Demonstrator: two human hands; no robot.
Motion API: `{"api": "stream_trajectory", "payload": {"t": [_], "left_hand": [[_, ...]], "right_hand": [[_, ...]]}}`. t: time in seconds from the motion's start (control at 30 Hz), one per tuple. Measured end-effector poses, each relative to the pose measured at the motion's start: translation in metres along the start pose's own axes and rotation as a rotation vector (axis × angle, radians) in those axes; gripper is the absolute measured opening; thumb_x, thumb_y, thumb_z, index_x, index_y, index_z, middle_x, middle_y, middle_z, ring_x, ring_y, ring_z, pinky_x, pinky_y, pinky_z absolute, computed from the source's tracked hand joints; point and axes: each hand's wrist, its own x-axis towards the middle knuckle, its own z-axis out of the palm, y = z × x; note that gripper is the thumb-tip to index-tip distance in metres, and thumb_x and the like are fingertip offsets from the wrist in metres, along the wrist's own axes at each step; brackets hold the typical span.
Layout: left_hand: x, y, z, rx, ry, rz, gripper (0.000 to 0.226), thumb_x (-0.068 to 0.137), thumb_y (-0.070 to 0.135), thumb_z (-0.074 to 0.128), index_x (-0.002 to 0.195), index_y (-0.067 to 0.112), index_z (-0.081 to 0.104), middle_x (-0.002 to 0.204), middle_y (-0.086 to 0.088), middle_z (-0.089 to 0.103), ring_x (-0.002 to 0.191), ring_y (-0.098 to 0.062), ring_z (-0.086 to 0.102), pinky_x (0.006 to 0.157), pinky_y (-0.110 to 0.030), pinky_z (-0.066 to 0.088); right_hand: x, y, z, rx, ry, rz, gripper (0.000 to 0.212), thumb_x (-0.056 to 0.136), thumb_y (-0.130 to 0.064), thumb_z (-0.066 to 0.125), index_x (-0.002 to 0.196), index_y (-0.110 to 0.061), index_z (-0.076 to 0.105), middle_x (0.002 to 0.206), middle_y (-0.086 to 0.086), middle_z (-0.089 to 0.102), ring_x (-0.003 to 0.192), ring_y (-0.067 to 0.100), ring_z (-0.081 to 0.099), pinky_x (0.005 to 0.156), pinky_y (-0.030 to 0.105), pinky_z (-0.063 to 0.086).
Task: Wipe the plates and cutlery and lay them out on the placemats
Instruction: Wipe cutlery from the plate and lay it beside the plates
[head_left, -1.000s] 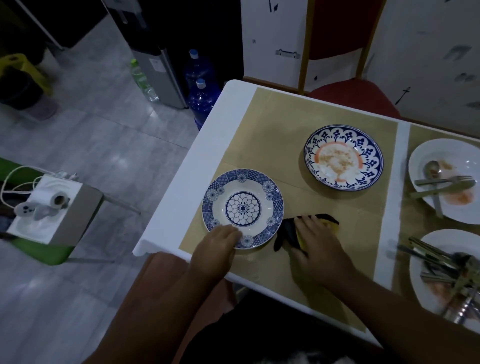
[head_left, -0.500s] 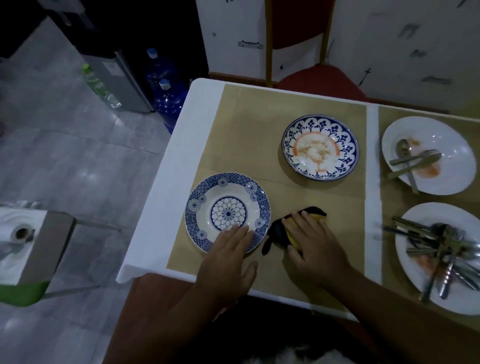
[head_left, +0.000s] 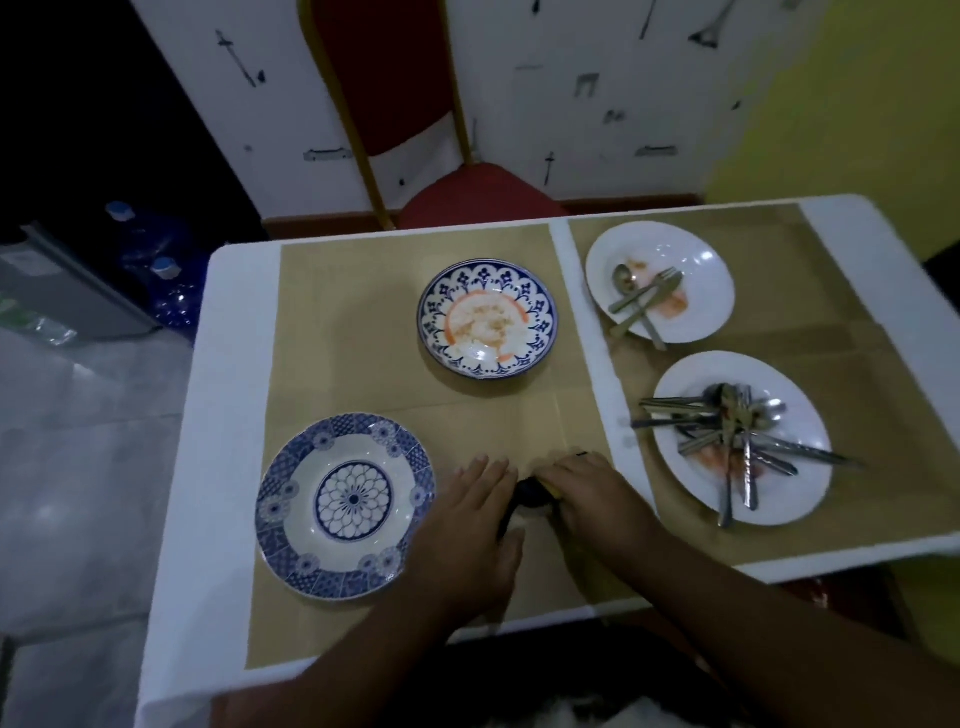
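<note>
Four plates sit on the white table (head_left: 234, 338). The flower-patterned plate (head_left: 345, 506), clean, lies on the tan placemat (head_left: 337, 322). Just right of its rim the left hand (head_left: 467, 525) lies palm down on the mat, fingers straight and together, holding nothing. Further right of that plate, past the left hand, a dark cloth (head_left: 530, 493) showing a bit of yellow lies on the mat. The right hand (head_left: 587, 499) rests on top of it with fingers laid over it; whether they grip or only press, I cannot tell. Beyond the flower-patterned plate and to its right stands a blue-rimmed plate (head_left: 487, 319) smeared orange. Well to its right, on a second placemat (head_left: 857, 415), are a far white plate (head_left: 696, 270) bearing a spoon, fork and knife, and a near white plate (head_left: 789, 493) heaped with cutlery (head_left: 727, 426).
</note>
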Motion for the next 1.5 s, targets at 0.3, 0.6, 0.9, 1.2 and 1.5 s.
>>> {"api": "stream_trajectory", "payload": {"t": [0.3,0.6,0.9,1.2,1.5], "left_hand": [[0.051,0.046,0.015,0.02,-0.039,0.149,0.062,0.095,0.042,0.04,0.146,0.009,0.051,0.153,-0.008,0.048,0.145,-0.029,0.04,0.121,-0.046,0.026],[0.111,0.149,0.049,-0.107,-0.077,0.081,0.049,0.094,0.034,0.05,0.14,0.019,0.056,0.137,0.0,0.062,0.13,-0.022,0.051,0.121,-0.042,0.028],[0.158,0.219,0.091,0.039,-0.079,-0.275,0.038,0.093,0.051,0.052,0.102,0.021,0.073,0.104,-0.003,0.063,0.101,-0.024,0.056,0.084,-0.037,0.042],[0.171,0.229,0.095,-0.146,-0.092,-0.506,0.025,0.096,0.03,0.056,0.079,0.016,0.068,0.091,-0.008,0.059,0.092,-0.025,0.056,0.078,-0.036,0.048],[0.159,0.224,0.065,-1.122,-0.194,-0.788,0.025,0.093,-0.002,0.042,0.087,0.011,0.063,0.068,-0.003,0.061,0.057,-0.012,0.051,0.054,-0.024,0.041]], "right_hand": [[-0.048,0.037,-0.066,0.143,0.329,0.208,0.047,0.07,-0.018,0.066,0.117,-0.024,0.066,0.103,-0.003,0.067,0.095,0.022,0.054,0.08,0.032,0.043],[-0.096,0.125,-0.106,0.185,0.452,0.347,0.044,0.068,-0.026,0.059,0.11,-0.029,0.07,0.096,-0.006,0.07,0.093,0.022,0.055,0.081,0.038,0.046],[-0.11,0.191,-0.125,0.356,0.433,0.379,0.052,0.076,-0.017,0.066,0.126,-0.033,0.062,0.088,-0.006,0.065,0.088,0.016,0.053,0.071,0.028,0.044],[-0.097,0.205,-0.121,0.387,0.447,0.289,0.042,0.078,-0.015,0.072,0.12,-0.018,0.066,0.109,-0.003,0.058,0.104,0.015,0.054,0.089,0.027,0.042],[-0.087,0.18,-0.102,0.201,0.315,-0.155,0.042,0.083,-0.009,0.058,0.124,-0.012,0.064,0.124,0.0,0.064,0.112,0.02,0.055,0.099,0.029,0.041]]}}
